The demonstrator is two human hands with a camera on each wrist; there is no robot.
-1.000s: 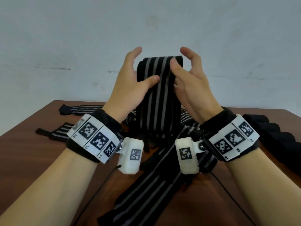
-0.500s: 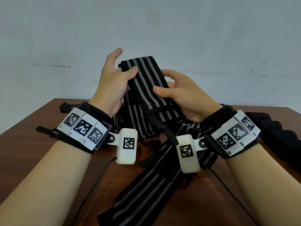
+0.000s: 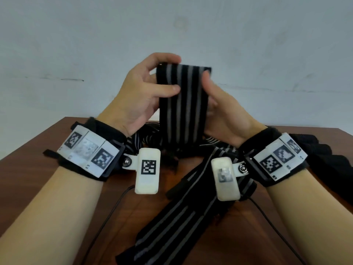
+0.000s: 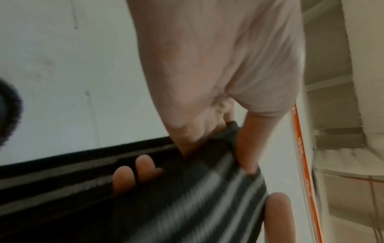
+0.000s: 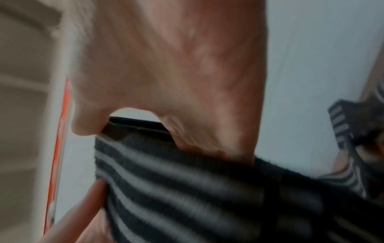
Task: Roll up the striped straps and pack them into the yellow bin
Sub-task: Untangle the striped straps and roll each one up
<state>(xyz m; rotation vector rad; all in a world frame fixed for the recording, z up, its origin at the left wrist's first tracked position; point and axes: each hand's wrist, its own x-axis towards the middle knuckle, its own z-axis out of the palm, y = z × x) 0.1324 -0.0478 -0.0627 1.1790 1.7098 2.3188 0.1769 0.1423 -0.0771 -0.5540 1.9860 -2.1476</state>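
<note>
Progress: early. Your left hand (image 3: 141, 92) and right hand (image 3: 225, 111) pinch one striped strap (image 3: 183, 104), unrolled; other straps (image 3: 183, 217) lie loose; bin unseen.

Brown wooden table (image 3: 44, 180); pale wall (image 3: 76, 44) behind; thin black cables (image 3: 107, 213) across tabletop.

Strap pile (image 3: 191, 213) mid-table; bare wood (image 3: 38, 169) on left.
</note>
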